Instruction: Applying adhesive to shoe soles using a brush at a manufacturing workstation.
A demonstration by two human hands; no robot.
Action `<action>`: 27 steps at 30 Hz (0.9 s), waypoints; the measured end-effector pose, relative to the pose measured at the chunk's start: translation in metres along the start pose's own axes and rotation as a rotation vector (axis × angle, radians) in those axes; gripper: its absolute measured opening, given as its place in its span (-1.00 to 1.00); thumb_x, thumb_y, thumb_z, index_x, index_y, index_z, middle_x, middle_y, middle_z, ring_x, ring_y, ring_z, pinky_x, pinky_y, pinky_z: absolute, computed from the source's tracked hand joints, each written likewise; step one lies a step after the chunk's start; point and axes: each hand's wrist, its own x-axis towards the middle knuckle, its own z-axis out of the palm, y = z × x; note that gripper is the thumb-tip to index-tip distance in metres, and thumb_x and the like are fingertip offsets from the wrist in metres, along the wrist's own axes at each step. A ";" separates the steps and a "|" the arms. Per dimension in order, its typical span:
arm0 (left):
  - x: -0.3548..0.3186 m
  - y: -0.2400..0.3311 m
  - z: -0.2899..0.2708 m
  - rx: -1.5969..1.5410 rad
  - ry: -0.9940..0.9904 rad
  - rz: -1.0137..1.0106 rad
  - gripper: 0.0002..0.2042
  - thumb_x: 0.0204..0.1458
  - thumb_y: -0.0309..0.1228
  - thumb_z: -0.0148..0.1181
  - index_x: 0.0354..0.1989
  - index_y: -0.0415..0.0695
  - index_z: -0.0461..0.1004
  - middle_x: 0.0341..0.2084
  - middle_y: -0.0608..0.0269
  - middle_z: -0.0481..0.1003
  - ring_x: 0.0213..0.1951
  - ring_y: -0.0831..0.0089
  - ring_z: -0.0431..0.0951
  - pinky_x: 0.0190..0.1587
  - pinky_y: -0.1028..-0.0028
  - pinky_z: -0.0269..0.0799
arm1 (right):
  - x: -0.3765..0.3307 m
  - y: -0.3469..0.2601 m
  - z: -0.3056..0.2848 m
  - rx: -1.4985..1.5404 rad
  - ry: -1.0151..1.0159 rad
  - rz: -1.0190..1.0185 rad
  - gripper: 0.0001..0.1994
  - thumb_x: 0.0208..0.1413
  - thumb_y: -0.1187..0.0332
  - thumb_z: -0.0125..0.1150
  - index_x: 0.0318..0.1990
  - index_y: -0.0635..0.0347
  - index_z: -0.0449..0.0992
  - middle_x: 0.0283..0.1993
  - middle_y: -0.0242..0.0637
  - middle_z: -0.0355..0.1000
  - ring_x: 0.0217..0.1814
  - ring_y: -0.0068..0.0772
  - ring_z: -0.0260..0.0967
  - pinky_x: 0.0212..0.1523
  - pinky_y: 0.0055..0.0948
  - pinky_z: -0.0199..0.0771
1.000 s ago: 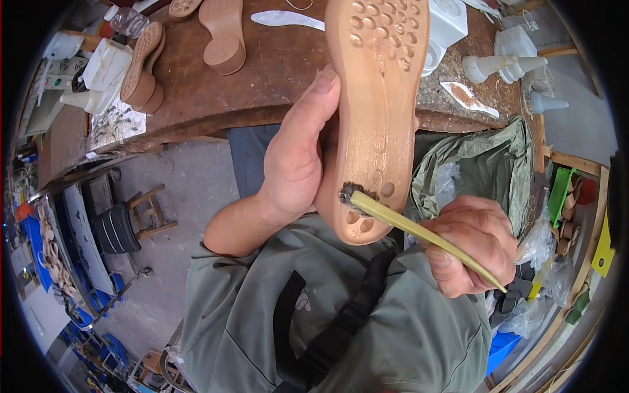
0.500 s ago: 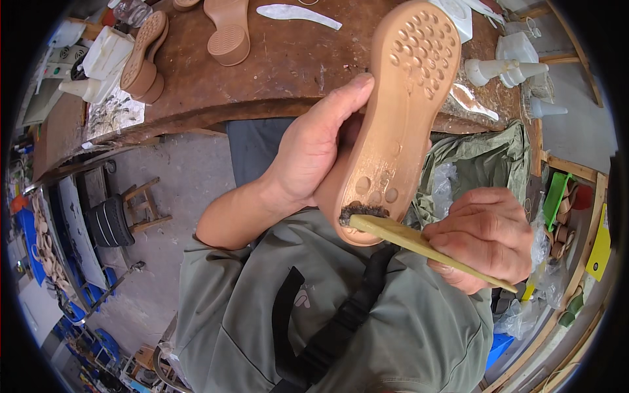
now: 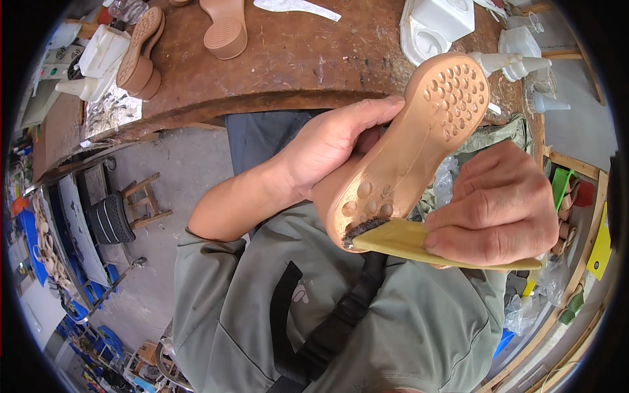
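Note:
My left hand (image 3: 334, 141) grips a tan shoe sole (image 3: 409, 150) by its side, thumb on the edge and the other fingers hidden behind it. The face turned up to me has a patch of round dimples at the far end and a few larger round hollows at the near end. Wet-looking shine lies around those hollows. In my right hand (image 3: 495, 209) is a flat brush with a yellow-green handle (image 3: 393, 241). Its dark bristles (image 3: 364, 229) press on the sole's near end, beside the hollows.
On the brown workbench (image 3: 295, 59) stand another heeled sole (image 3: 226, 36) and a sole pair (image 3: 139, 59) at left. A white container (image 3: 438, 26) and pale nozzle-tipped bottles (image 3: 501, 62) are at the right. A black-seated chair (image 3: 110, 219) stands on the floor at left.
The sole has tilted, its dimpled end swinging right and nearer to me. My right hand has risen and moved right, turning the brush handle flatter; the bristles stay at the near end.

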 end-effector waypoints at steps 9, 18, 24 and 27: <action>0.002 0.002 0.005 0.027 0.011 -0.123 -0.63 0.16 -0.17 -0.01 -0.08 -0.25 0.42 -0.29 0.15 0.53 -0.34 0.57 0.50 -0.27 0.58 0.41 | 0.016 0.021 -0.018 0.136 -0.217 -0.023 -0.95 -0.15 0.52 0.24 -0.53 0.32 0.55 -0.60 -0.26 0.42 -0.79 -0.66 0.23 -0.84 -0.68 0.07; -0.001 0.038 0.021 -0.152 0.262 -0.570 -0.64 0.20 -0.18 -0.08 -0.07 -0.25 0.41 -0.28 0.18 0.53 -0.30 0.60 0.50 -0.25 0.64 0.38 | 0.024 0.032 -0.023 0.308 -0.227 0.021 -0.92 -0.07 0.52 0.18 -0.51 0.37 0.52 -0.61 -0.28 0.36 -0.72 -0.51 0.31 -0.77 -0.54 0.18; -0.004 0.004 0.005 0.141 0.084 -0.133 -0.55 0.20 -0.15 -0.12 0.14 -0.22 0.28 -0.24 0.16 0.53 -0.27 0.58 0.52 -0.20 0.59 0.41 | -0.004 0.040 -0.047 0.292 -0.239 0.088 -0.76 0.11 0.35 0.09 -0.47 0.36 0.54 -0.58 -0.19 0.41 -0.68 -0.39 0.39 -0.71 -0.51 0.33; -0.007 0.008 0.004 0.221 -0.009 -0.125 -0.53 0.22 -0.15 -0.19 0.15 -0.24 0.25 -0.22 0.09 0.52 -0.22 0.46 0.55 -0.16 0.52 0.44 | -0.019 0.029 -0.063 0.183 -0.158 0.201 -0.76 0.08 0.35 0.10 -0.45 0.37 0.55 -0.57 -0.17 0.42 -0.66 -0.36 0.41 -0.68 -0.50 0.36</action>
